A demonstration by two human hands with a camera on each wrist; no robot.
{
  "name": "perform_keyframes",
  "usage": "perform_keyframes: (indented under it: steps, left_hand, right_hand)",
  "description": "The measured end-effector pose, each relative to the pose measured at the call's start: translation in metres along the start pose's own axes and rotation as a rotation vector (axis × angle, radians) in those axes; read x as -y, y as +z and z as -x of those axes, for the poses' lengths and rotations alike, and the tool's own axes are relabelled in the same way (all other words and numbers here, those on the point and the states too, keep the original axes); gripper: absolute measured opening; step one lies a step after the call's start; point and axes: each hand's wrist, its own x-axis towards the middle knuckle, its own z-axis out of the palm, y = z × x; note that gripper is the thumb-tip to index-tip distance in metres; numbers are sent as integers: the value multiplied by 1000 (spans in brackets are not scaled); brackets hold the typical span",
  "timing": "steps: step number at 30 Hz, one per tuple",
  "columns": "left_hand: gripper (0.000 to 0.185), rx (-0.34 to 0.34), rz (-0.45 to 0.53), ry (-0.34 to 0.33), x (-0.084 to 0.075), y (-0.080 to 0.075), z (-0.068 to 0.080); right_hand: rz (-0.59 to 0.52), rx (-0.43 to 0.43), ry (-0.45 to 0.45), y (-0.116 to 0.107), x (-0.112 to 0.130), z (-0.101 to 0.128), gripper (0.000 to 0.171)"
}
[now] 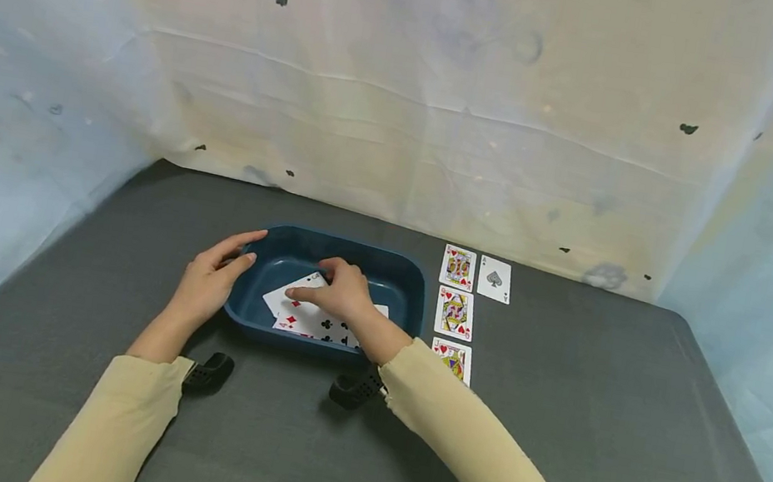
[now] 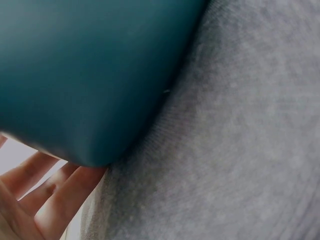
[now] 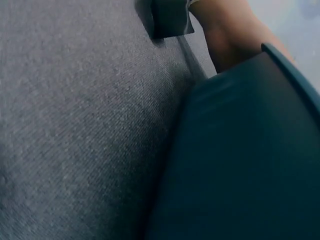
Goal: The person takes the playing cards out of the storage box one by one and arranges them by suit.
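A dark blue tray (image 1: 398,264) lies on the table with several playing cards (image 1: 276,301) spread inside, some showing red diamonds and black clubs. At the tray's left end, my left hand (image 1: 207,280) rests against the wall, with its thumb at the rim. Straight fingers (image 2: 65,200) touch the tray's outer corner in the left wrist view. Reaching over the near right side, my right hand (image 1: 344,293) is above the cards, its thumb stretched left and apart from the index finger. Its other fingers are hidden, and the right wrist view mostly shows the tray's outer wall (image 3: 240,160).
Right of the tray, a king of hearts (image 1: 458,267), a queen of hearts (image 1: 455,313) and a jack card (image 1: 456,358) form a column. Beside the king lies an ace of spades (image 1: 495,279). Pale cloth walls (image 1: 403,134) surround the grey table (image 1: 575,439).
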Motion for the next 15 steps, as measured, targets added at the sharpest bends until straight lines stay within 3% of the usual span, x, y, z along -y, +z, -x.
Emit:
perform_keyframes:
  steps: [9, 15]
  left_hand:
    - [43, -5, 13, 17, 2, 1, 1]
    - [43, 2, 21, 11, 0, 0, 2]
  right_hand:
    - [277, 0, -39, 10, -1, 2, 97]
    - [410, -16, -93, 10, 1, 7, 86]
